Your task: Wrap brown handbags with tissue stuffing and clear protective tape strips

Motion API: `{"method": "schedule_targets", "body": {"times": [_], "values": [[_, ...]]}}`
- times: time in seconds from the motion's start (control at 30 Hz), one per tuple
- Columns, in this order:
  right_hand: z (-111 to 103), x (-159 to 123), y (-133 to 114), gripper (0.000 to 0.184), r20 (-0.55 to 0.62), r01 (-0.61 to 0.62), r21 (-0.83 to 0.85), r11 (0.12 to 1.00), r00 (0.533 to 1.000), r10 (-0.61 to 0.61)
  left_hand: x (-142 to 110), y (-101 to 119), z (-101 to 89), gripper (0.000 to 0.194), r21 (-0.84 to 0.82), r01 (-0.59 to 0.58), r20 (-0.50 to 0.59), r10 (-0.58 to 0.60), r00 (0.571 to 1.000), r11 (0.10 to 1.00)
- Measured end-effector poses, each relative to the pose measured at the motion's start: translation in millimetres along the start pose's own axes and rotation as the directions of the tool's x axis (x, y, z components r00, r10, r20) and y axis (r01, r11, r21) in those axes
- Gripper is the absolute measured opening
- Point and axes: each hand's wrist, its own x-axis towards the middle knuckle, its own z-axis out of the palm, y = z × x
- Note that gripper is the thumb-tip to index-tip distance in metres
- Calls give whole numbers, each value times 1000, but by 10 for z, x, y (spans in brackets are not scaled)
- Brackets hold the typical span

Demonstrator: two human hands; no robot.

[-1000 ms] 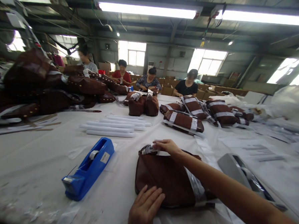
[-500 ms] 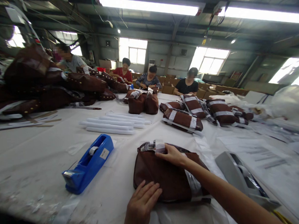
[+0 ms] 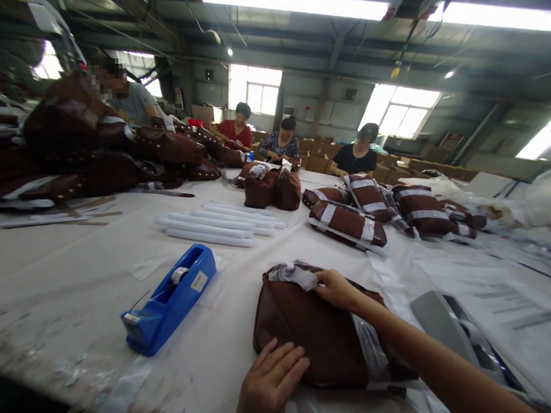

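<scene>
A dark brown leather bag [image 3: 305, 334] lies on the white-covered table in front of me, a band of clear wrap [image 3: 371, 349] round its right part. My left hand [image 3: 272, 382] rests with fingers spread on the bag's lower left front. At the top edge, my right hand [image 3: 338, 289] pinches the end of a white wrapping strip [image 3: 302, 276] between thumb and fingers. That strip runs from the wrapped part at the bag's upper left. Left of the bag stands a blue tape dispenser [image 3: 172, 301]; a grey tape dispenser [image 3: 457, 329] is beyond my right forearm.
White rolled tubes [image 3: 212, 225] lie behind the blue dispenser. Wrapped brown bags [image 3: 348, 222] sit at the back right, and two more bags [image 3: 272, 191] stand mid-table. A large bag pile [image 3: 92, 148] fills the left. Several co-workers [image 3: 279, 141] work across the table.
The white strip stood up at the bag's top edge; it now slants down to the right across the front, pinched in my right hand. My left hand stays on the bag. The view has shifted slightly.
</scene>
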Motion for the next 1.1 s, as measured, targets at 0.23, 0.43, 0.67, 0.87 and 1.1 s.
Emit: {"method": "schedule_targets", "body": {"times": [0.23, 0.43, 0.67, 0.87, 1.1], "values": [[20, -116, -58, 37, -12, 41, 101, 994, 999, -40, 8, 16, -2, 37, -19, 25, 3, -25, 1000, 999], [94, 38, -239, 44, 34, 127, 182, 975, 990, -135, 46, 22, -36, 37, -13, 29, 13, -29, 999, 999], [94, 254, -307, 35, -5, 37, 189, 981, 999, -37, 25, 11, -18, 37, -16, 15, 15, -14, 1000, 1000], [21, 185, -395, 26, -112, 1, 173, 985, 994, 19, 65, 30, -45, 34, -32, 48, 5, -48, 999, 998], [162, 370, -505, 30, -190, 34, 249, 968, 982, 15, 93, 60, -28, 36, -33, 48, -13, -49, 999, 998]]}}
